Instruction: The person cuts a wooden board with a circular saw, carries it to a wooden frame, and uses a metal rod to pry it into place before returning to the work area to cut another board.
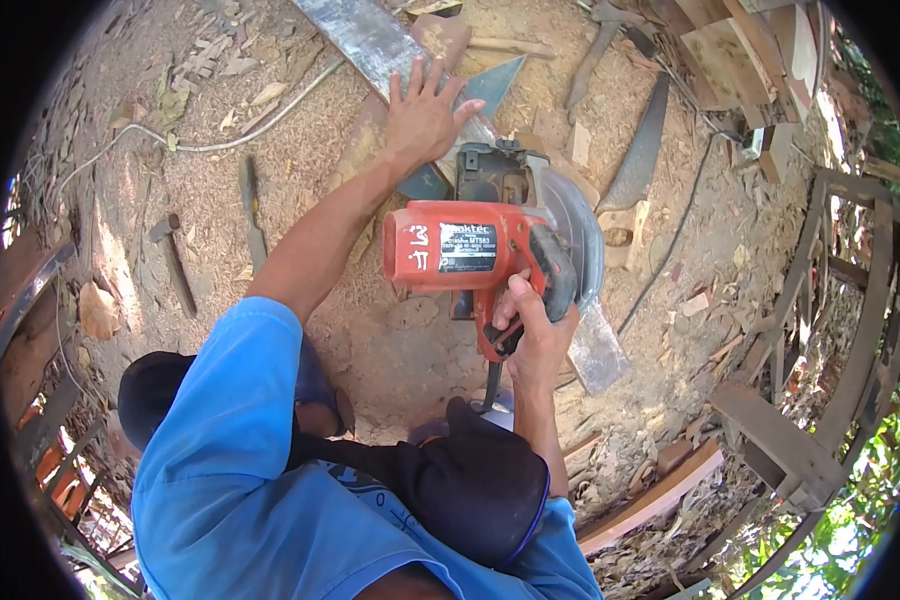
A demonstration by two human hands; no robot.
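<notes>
My right hand (538, 325) is wrapped round the rear handle of a red circular saw (460, 245) with a black label and a grey blade guard. The saw rests over a long grey weathered board (360, 40) that runs diagonally beneath it, its near end showing at the lower right. Across the board, ahead of the saw's motor, my left hand (422, 118) lies flat with fingers spread. Just beside those fingers is a bluish-green triangular piece (497, 88). The saw's body hides the blade and the middle of the board.
A handsaw blade (642, 145) and a hammer-like tool (592, 55) lie at the upper right. On the left are a small hammer (175, 265), a chisel-like tool (251, 210) and a pale cable (220, 143). Wooden frames (860, 330) stand at right. Shavings cover the dirt ground.
</notes>
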